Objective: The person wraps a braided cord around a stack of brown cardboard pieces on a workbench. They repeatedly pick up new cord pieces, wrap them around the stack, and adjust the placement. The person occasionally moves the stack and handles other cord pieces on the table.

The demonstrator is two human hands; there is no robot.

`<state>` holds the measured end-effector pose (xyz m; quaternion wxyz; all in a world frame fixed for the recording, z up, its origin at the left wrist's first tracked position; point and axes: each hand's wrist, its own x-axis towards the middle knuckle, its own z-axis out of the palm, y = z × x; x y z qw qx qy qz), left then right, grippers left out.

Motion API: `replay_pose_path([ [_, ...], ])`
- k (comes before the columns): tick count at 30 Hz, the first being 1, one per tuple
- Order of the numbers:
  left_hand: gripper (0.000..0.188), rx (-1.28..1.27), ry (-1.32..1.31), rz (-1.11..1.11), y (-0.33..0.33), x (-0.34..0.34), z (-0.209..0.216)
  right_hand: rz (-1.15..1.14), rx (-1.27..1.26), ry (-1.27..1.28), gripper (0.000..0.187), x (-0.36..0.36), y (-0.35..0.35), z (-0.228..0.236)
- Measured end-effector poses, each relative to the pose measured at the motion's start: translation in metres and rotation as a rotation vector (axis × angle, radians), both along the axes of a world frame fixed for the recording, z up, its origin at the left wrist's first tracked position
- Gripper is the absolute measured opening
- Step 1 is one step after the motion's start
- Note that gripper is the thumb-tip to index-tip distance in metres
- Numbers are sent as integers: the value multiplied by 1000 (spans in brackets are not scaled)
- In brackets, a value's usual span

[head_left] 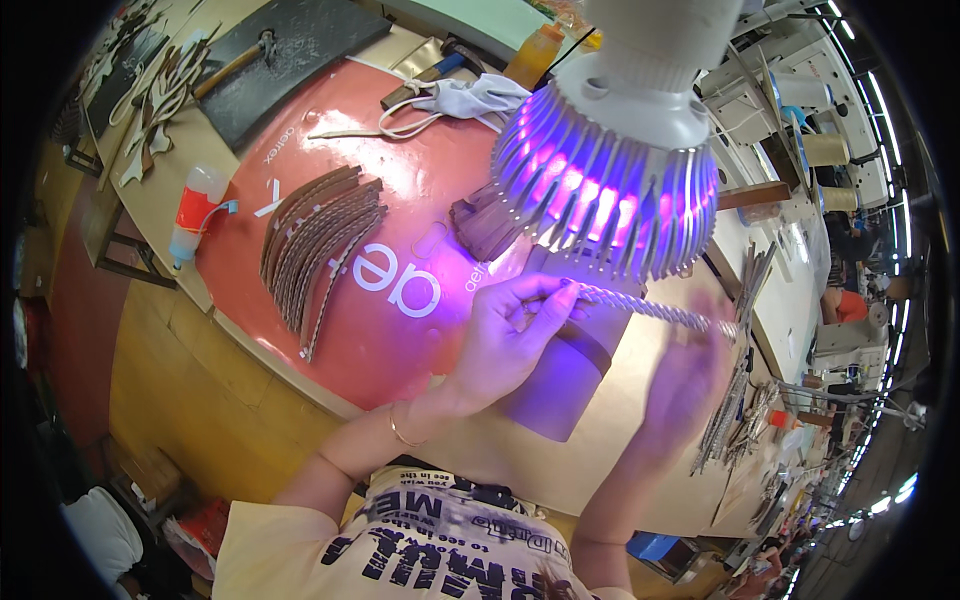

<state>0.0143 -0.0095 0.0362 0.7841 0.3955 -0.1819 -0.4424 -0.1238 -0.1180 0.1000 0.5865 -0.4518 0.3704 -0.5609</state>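
Observation:
My left hand (505, 335) pinches one end of a pale twisted cord (650, 308) between thumb and fingers, just below the lamp. The cord runs straight across to my right hand (690, 365). That hand is smeared by motion at the cord's far end, and its grip is unclear. Beneath the cord lies a flat brown sheet piece (555, 395). To the left, a fanned stack of curved brown strips with braided edging (320, 240) rests on a red printed sheet (235, 270). More dark brown pieces (485, 228) lie partly behind the lamp.
A finned lamp with purple light (610, 190) hangs over the work, close above my hands. Bundles of cords (725, 425) lie along the right side. A bottle with a red label (196, 212), a hammer (235, 68) on a dark slab and a yellow bottle (535, 55) stand around.

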Motion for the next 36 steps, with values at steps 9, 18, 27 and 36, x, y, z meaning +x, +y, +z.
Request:
replay_pose_path([
  [9,20,-99,-34,-215,2,-6,-3,300,-758,1338,31,-4,45,25],
  [18,39,452,-743,121,7,-19,-70,483,-184,1115,27,1,37,12],
  [27,25,190,-161,7,5,-15,-57,558,-114,1009,26,12,36,1],
  [36,35,104,307,-18,7,-4,-27,643,-144,1132,27,27,35,-1],
])
